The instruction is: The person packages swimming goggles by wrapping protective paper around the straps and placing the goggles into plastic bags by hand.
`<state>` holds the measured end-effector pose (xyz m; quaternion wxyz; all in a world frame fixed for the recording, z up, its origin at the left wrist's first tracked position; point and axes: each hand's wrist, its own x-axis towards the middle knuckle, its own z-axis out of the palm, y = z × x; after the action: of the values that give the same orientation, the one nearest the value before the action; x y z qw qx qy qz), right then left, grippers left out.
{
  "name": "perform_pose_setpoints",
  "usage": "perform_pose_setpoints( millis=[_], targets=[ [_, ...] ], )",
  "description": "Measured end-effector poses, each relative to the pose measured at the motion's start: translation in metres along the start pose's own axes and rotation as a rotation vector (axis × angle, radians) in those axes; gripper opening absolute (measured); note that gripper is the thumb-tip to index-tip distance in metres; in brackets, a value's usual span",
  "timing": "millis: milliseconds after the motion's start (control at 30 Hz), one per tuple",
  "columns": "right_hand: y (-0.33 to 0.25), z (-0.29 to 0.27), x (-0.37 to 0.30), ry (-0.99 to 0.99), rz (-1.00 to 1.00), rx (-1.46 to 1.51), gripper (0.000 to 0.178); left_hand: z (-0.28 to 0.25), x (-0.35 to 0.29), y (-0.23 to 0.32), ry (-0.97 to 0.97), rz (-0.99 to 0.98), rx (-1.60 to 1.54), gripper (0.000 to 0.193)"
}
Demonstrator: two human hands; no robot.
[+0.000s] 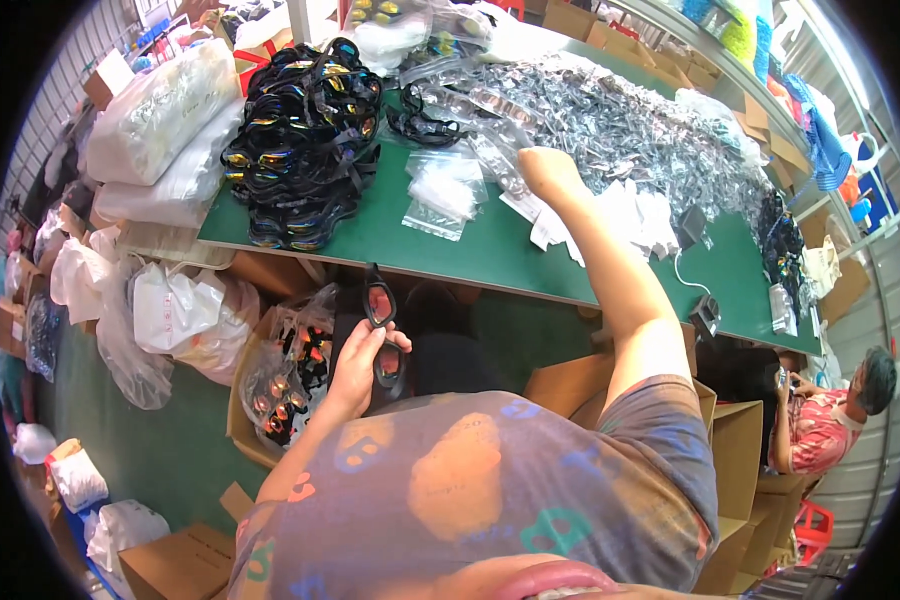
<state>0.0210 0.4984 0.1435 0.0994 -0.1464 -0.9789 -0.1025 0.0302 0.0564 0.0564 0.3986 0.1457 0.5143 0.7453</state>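
Observation:
My left hand [357, 368] is closed around a pair of black swim goggles [379, 304] with reddish lenses, held upright in front of the table edge. Stretched out over the green table [370, 236], my right hand [550, 173] is closed beside a heap of clear plastic packets [590, 115]. Its fingertips are hidden, so whatever they grip does not show. White paper slips [638, 218] lie under and beside my right forearm. Left of that hand is a small stack of clear zip bags [444, 195].
A tall pile of black goggles [305, 140] stands at the table's left, by large plastic-wrapped bundles [165, 115]. Below sits a carton [245, 400] of goggles in plastic. Open cardboard boxes [570, 385] flank my right side. Another person [820, 425] sits far right.

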Motion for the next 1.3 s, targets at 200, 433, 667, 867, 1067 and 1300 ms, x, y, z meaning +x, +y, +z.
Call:
perform_pose_setpoints(
  millis=[200,433,667,867,1067,1300],
  targets=[
    [-0.021,-0.041,-0.046,0.280,0.133,0.354,0.035,-0.002,0.009,-0.005,0.014,0.072,-0.075,0.016],
    [-0.180,-0.068,-0.142,0.071,-0.024,1.198,0.016,0.007,0.040,0.004,0.053,0.224,-0.121,0.021],
    [-0.228,-0.036,-0.145,0.178,-0.114,0.943,0.019,0.026,0.035,-0.006,0.118,0.168,-0.151,0.046],
    [-0.228,-0.042,-0.152,-0.116,0.029,1.287,0.022,0.023,0.028,0.011,0.096,0.236,0.064,0.022],
    [-0.235,0.009,-0.158,-0.382,0.553,2.234,0.045,0.023,0.016,0.055,-0.172,0.168,-0.008,0.028],
    [-0.238,-0.001,-0.171,-0.444,0.436,2.830,0.033,0.020,0.005,0.069,-0.198,0.146,0.233,0.024]
  ],
)
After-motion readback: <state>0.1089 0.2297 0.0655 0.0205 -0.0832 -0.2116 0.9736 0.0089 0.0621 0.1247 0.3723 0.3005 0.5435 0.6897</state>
